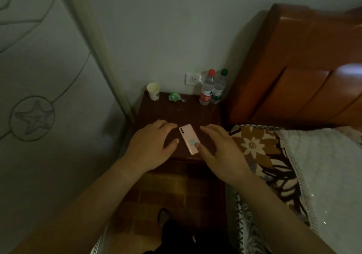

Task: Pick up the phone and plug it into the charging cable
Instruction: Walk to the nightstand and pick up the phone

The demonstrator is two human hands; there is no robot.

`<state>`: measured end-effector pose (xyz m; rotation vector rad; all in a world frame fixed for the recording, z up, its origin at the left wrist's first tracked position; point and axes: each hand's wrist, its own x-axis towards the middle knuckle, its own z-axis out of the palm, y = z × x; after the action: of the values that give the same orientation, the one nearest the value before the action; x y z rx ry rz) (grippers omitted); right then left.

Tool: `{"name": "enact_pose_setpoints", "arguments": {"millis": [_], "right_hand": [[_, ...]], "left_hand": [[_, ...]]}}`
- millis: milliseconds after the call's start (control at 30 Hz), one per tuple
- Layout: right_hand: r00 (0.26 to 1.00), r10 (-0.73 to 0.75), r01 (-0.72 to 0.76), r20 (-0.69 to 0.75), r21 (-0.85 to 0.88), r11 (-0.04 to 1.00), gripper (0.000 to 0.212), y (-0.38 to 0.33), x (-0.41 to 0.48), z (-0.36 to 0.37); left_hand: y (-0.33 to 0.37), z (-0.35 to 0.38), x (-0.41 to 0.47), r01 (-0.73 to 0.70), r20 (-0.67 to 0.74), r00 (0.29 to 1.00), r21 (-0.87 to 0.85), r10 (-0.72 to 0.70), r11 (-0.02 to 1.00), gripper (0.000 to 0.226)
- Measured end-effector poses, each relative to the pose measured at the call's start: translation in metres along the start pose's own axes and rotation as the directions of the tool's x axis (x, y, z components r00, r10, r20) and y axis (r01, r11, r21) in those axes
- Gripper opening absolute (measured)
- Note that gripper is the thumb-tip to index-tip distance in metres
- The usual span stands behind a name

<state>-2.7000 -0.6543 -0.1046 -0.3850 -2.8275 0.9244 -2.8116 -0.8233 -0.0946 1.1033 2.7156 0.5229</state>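
Note:
A pink phone [188, 138] lies face down near the front edge of a dark wooden bedside table [188, 113], camera lenses at its far end and a pale sticker on its back. My left hand [154, 146] hovers just left of it, fingers spread, holding nothing. My right hand [219, 148] is just to its right, fingers apart, with the thumb tip touching or just over the phone's near end. A white wall socket [193, 78] sits above the table's back edge. No charging cable shows.
At the table's back stand a paper cup [153, 91], a crumpled green wrapper [175, 96] and two water bottles [212, 89]. A bed with a floral cover [260, 150] and an orange-brown headboard [293, 73] lies right. A wardrobe door [45, 77] closes the left.

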Motion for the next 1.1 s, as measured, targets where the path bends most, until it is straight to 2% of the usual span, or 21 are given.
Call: {"name": "enact_pose_setpoints", "arguments": {"millis": [233,467,633,767,1000,1100], "right_hand": [[0.996,0.033,-0.032,0.084,-0.019,0.999,0.049,0.041,0.087,0.058],[0.978,0.131,-0.119,0.164,-0.08,0.99,0.055,0.112,0.145,0.142],[0.945,0.182,-0.124,0.273,-0.215,0.969,0.062,0.163,0.163,0.209],[0.929,0.197,-0.116,0.313,-0.258,0.959,0.062,0.189,0.175,0.251],[0.913,0.266,-0.118,0.308,-0.426,0.897,0.072,0.208,0.187,0.29],[0.913,0.268,-0.108,0.306,-0.453,0.885,0.069,0.21,0.188,0.292]], "left_hand": [[-0.049,0.039,0.075,0.069,0.021,0.997,-0.038,-0.068,0.997,0.046],[-0.098,0.118,0.133,0.157,0.079,0.985,-0.052,-0.153,0.986,0.049],[-0.131,0.183,0.142,0.245,0.204,0.952,-0.062,-0.228,0.967,0.051],[-0.15,0.222,0.138,0.31,0.286,0.918,-0.09,-0.273,0.947,0.051],[-0.17,0.245,0.143,0.35,0.306,0.903,-0.115,-0.302,0.93,0.053],[-0.172,0.245,0.143,0.362,0.32,0.897,-0.135,-0.305,0.922,0.053]]}}
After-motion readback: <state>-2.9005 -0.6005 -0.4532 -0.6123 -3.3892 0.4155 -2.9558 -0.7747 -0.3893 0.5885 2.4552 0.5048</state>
